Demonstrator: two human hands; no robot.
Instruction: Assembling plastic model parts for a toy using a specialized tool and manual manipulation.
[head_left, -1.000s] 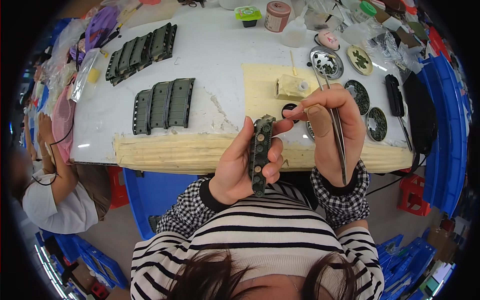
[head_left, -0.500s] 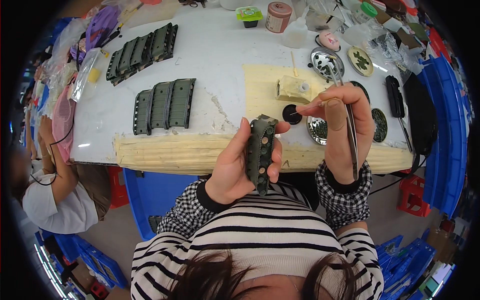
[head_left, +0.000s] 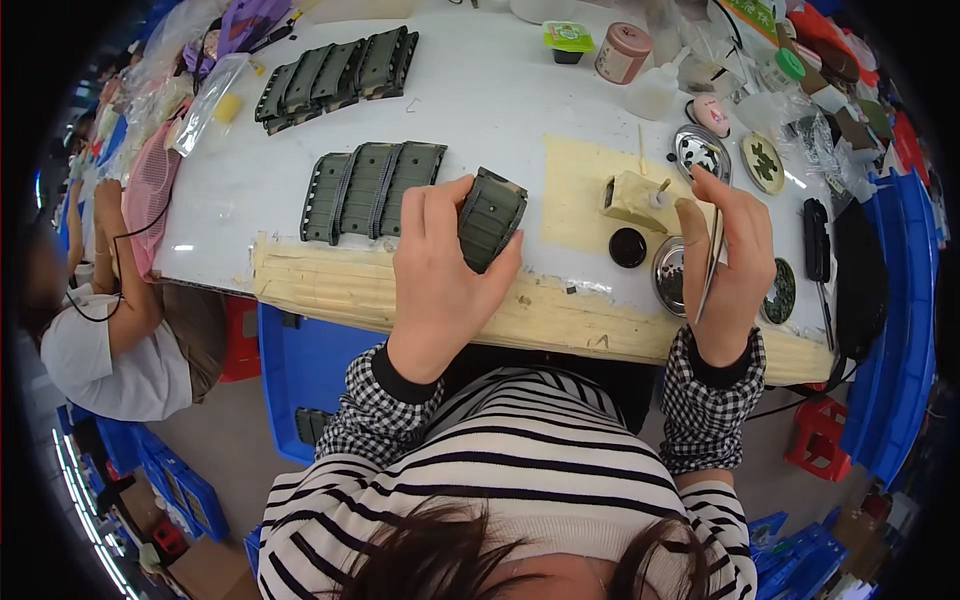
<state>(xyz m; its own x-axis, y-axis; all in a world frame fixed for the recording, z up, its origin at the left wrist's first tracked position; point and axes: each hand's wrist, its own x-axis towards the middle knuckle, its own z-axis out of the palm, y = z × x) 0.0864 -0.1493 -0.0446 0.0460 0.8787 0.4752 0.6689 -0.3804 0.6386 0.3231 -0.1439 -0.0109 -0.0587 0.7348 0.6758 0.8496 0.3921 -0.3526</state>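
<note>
My left hand (head_left: 440,270) grips a dark green camouflage model piece (head_left: 492,220), thumb on one side and fingers on the other. Its ribbed top faces up, just right of a row of similar pieces (head_left: 375,190) on the table. My right hand (head_left: 740,270) holds metal tweezers (head_left: 713,255) along its palm. Thumb and index finger are near a thin stick (head_left: 663,185) that stands in the mouth of a small bottle set in a tape-wrapped block (head_left: 625,195). A black round pot (head_left: 628,247) sits in front of the block.
More green pieces (head_left: 340,80) lie at the back left. Round dishes with small dark parts, one a metal dish (head_left: 702,150), stand around my right hand. A squeeze bottle (head_left: 652,92) and a pink tin (head_left: 623,53) are behind. Yellowish tape covers the table's front edge (head_left: 400,290).
My left hand has turned the piece over and carried it left and forward to the row. The thin stick has gone from my right fingers to the bottle. The whole view has shifted.
</note>
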